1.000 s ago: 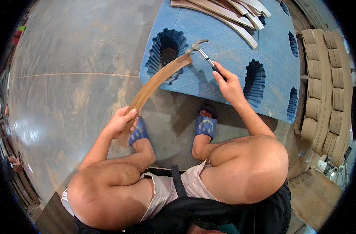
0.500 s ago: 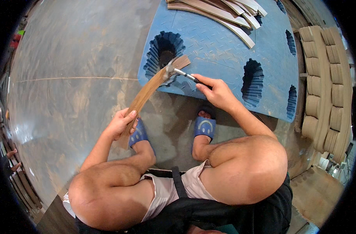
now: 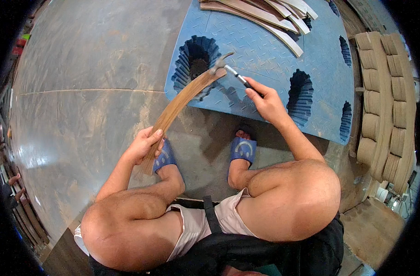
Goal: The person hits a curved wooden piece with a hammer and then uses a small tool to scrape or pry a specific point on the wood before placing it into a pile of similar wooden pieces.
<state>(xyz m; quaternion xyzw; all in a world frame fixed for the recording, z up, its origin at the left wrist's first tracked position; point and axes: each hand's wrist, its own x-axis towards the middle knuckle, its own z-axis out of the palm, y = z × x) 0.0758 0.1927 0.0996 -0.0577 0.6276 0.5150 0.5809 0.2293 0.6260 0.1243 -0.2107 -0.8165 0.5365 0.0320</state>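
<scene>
My left hand (image 3: 145,146) is closed round the near end of a curved brown wooden slat (image 3: 184,97). The slat's far end reaches over the near edge of a blue plastic pallet (image 3: 251,87), beside a ribbed oval hole. In my right hand (image 3: 266,102) is the black grip of a claw hammer (image 3: 237,77), its shaft silver. The hammer's head is at the slat's far tip; whether it touches the wood I cannot tell.
Several more curved slats (image 3: 260,18) lie piled on the pallet's far part. Stacked curved wooden pieces (image 3: 377,106) stand at the right. My feet in blue slippers (image 3: 242,151) rest on the grey floor (image 3: 90,119). Another person's hands (image 3: 17,186) show at the far left.
My right hand and the hammer have moved away and a little to the right, so the head has gone from partway along the slat to its tip. The left hand keeps its hold.
</scene>
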